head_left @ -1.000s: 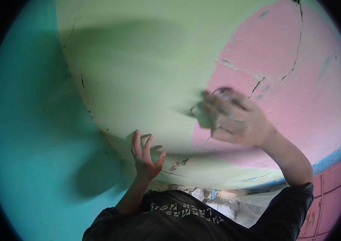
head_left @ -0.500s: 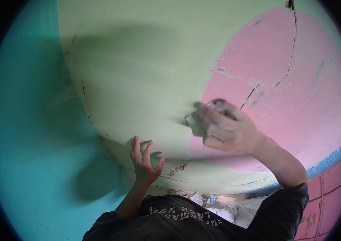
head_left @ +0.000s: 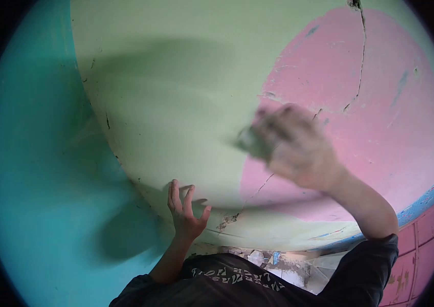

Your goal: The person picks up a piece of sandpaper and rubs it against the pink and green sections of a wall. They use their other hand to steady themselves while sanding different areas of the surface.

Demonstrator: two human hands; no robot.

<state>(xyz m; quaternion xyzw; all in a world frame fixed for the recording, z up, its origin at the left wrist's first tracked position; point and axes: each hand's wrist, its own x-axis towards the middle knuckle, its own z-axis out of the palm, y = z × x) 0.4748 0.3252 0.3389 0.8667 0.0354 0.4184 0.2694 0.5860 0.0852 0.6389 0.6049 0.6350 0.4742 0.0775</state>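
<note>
One blurred item [head_left: 258,139], R hand [head_left: 306,148] curled round its top & side; exact finger closure can't be told, motion blur. It's at the green/pink paint edge of the wall [head_left: 176,123]. R forearm [head_left: 362,204] angles up-left from a bent elbow. L hand [head_left: 187,217] upright, fingers spread, tips at green area, lower left; L forearm [head_left: 168,258] slants down to dark shirt [head_left: 227,284].

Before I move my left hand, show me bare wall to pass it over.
Free: green wall above the left hand, between teal wall and pink patch. Crowded: around the right hand and its blurred tool; below, at the rubble.
</note>
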